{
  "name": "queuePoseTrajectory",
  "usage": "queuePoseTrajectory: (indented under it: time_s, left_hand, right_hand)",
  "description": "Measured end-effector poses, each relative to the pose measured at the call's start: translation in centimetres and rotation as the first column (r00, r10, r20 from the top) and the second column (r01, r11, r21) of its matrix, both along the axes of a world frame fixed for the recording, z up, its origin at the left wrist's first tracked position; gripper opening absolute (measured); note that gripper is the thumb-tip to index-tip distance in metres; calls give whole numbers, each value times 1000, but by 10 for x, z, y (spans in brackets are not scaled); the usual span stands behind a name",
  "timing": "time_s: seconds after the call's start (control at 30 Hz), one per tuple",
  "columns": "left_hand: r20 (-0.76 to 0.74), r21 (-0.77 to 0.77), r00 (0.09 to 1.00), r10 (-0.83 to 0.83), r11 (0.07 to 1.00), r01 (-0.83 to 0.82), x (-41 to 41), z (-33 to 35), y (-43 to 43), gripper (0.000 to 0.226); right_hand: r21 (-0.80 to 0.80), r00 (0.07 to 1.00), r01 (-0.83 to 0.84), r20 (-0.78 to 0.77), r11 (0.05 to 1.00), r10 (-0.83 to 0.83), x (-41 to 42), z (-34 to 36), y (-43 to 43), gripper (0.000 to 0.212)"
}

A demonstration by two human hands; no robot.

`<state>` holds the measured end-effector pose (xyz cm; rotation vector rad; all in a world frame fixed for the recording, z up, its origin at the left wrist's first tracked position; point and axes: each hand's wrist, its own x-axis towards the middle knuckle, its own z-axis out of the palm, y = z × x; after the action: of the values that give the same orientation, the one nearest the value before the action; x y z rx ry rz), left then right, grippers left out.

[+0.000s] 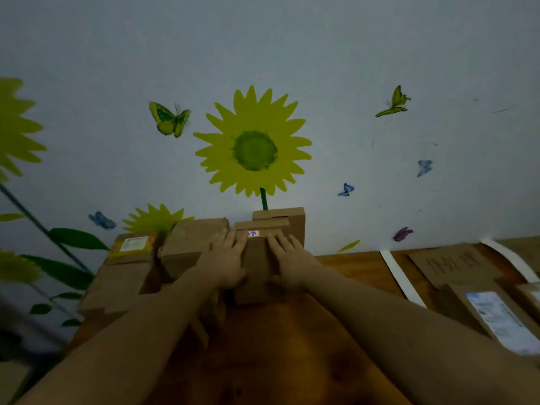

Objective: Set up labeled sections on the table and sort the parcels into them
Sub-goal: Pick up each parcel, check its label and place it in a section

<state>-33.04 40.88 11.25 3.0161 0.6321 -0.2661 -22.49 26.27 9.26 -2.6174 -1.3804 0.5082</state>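
A small brown cardboard parcel (258, 258) with a little red and white sticker lies at the middle of the wooden table (350, 267), near the wall. My left hand (223, 260) rests on its left side and my right hand (287, 258) on its right side, fingers straight and pointing away from me. More brown parcels (187, 244) are stacked to its left, one with a yellow and white label (133, 245). Another box (280, 219) stands behind it against the wall.
To the right, white tape strips (400, 276) mark off a section holding a cardboard sign (454, 263) with handwriting and a flat parcel with a blue and white label (493, 317). The wall behind carries sunflower and butterfly stickers. The scene is dim.
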Motion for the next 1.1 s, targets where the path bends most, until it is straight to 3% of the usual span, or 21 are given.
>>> queuePoseTrajectory:
  time_s: [0.1, 0.23, 0.37, 0.47, 0.53, 0.67, 0.73, 0.8, 0.83, 0.9, 0.93, 0.97, 1.03, 1.07, 1.1]
  left_hand:
    - [4, 10, 1000, -19, 1000, 19, 1, -12, 7, 90]
    - [100, -16, 994, -39, 999, 41, 1, -8, 16, 73]
    - [88, -204, 996, -19, 978, 37, -12, -12, 7, 60]
    - [49, -259, 999, 1, 966, 12, -29, -21, -14, 48]
    - [134, -280, 990, 42, 960, -3, -41, -22, -30, 34]
    - [345, -290, 928, 140, 956, -36, -65, -17, -63, 27]
    - [455, -305, 870, 189, 951, -48, -77, -15, -80, 29]
    - [548, -306, 812, 202, 952, -31, -85, -12, -101, 31]
    - [576, -301, 793, 199, 953, -21, -87, -12, -113, 32]
    - [602, -370, 755, 260, 929, -25, -91, -13, -136, 39]
    - [578, -484, 730, 366, 874, -56, -93, -13, -147, 43]
    - [507, -647, 692, 515, 757, -90, -96, -10, -156, 47]
    - [271, -934, 591, 759, 356, -29, -103, 0, -171, 53]
    - [171, -982, 553, 815, 186, 31, -105, 5, -176, 57]
    - [125, -992, 540, 833, 109, 61, -108, 9, -180, 57]
  right_hand:
    - [-39, 998, 53, -18, 998, -54, -11, -13, -1, 101]
    - [101, 994, 71, 77, 992, -79, -13, -6, 3, 91]
    - [1, 993, 104, 48, 995, -104, -22, 2, 6, 83]
    - [39, 988, 130, 81, 991, -133, -30, 3, -11, 56]
    - [50, 994, 99, 50, 994, -102, -34, 5, -27, 38]
    - [179, 980, 130, -173, 975, -99, -38, 8, -69, 42]
    - [258, 862, 339, -470, 905, -189, -41, 16, -88, 46]
    - [186, 625, 535, -744, 824, -238, -44, 21, -102, 49]
    - [149, 527, 586, -817, 796, -235, -47, 23, -108, 47]
    - [172, 469, 634, -861, 754, -198, -51, 26, -121, 48]
    - [209, 479, 648, -860, 732, -178, -52, 27, -129, 54]
    - [248, 502, 655, -849, 714, -165, -53, 28, -138, 64]
    - [314, 550, 648, -823, 694, -141, -55, 33, -156, 82]
    - [344, 568, 637, -815, 690, -117, -57, 37, -165, 89]
    - [377, 587, 619, -805, 689, -87, -60, 41, -172, 92]
